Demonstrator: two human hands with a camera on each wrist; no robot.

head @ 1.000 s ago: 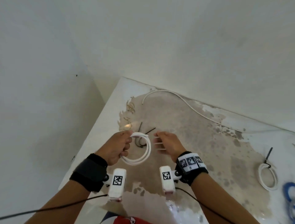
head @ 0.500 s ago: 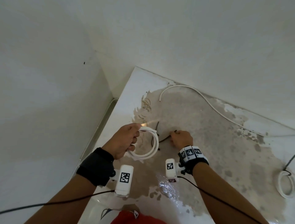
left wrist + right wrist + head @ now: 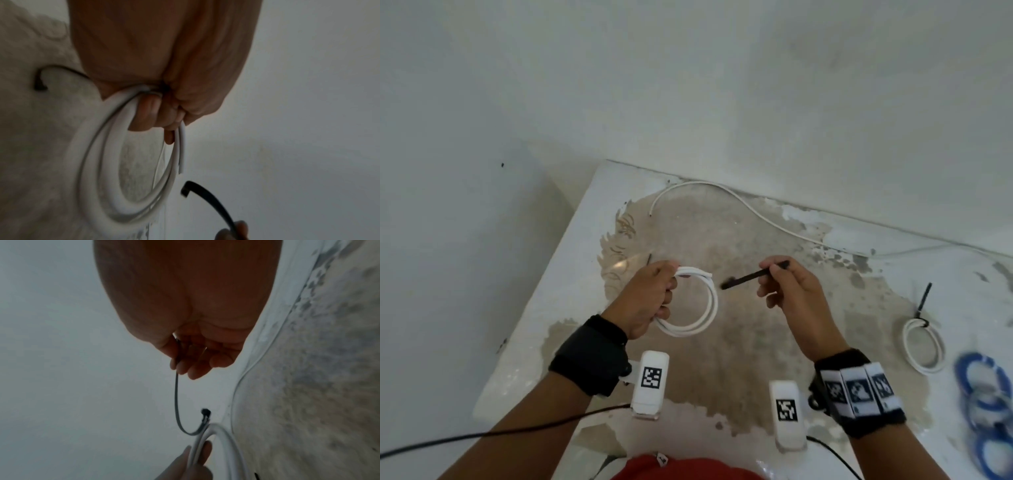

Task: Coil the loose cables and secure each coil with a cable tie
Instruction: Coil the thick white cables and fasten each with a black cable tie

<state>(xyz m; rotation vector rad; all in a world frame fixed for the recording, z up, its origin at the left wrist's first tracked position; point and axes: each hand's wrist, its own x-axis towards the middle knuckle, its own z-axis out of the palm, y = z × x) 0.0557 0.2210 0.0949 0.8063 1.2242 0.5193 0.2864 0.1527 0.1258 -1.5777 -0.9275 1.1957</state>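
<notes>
My left hand [image 3: 666, 291] grips a white cable coil [image 3: 707, 308] of a few loops, held above the table, its cut end poking out past the fingers. In the left wrist view the fingers curl round the coil [image 3: 92, 162]. My right hand [image 3: 770, 274] pinches a black cable tie [image 3: 753, 275] near one end; the tie's other end points left at the coil, a small gap away. The right wrist view shows the tie [image 3: 176, 402] hanging from my fingertips and curving towards the coil [image 3: 226, 443]. A loose white cable [image 3: 722, 192] lies along the back of the table.
A second black tie [image 3: 41, 81] lies on the table beside my left hand. At the right, a white coil [image 3: 923, 342] bound with a black tie [image 3: 924, 298] rests flat, with blue coils [image 3: 983, 383] beyond it. The worn table [image 3: 739, 359] meets white walls at back and left.
My right hand went down to the table, picked up a black tie and lifted it to the right of the coil. My left hand kept hold of the coil.
</notes>
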